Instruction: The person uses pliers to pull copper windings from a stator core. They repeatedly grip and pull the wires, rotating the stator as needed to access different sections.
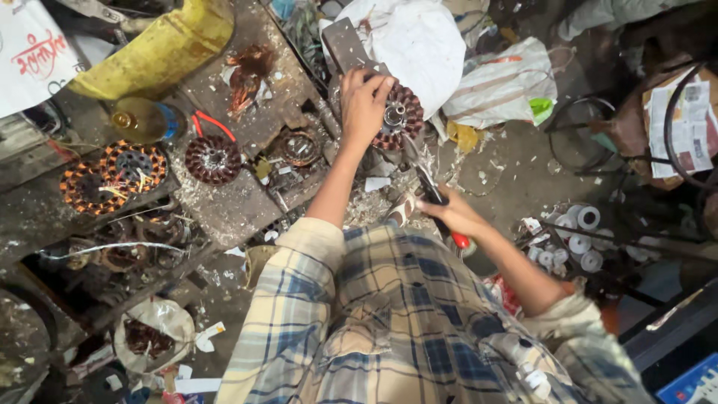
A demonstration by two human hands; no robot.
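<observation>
My left hand grips the rim of a round motor stator with dark copper windings, holding it down on the workbench edge. My right hand is closed on a tool with a black and red handle; its metal tip points up toward the stator's lower side. My checked shirt fills the lower middle of the view.
The bench to the left carries several other wound stators, red-handled pliers, a yellow cylinder and scraps. White bags lie behind the stator. Small white tape rolls sit on the floor at right.
</observation>
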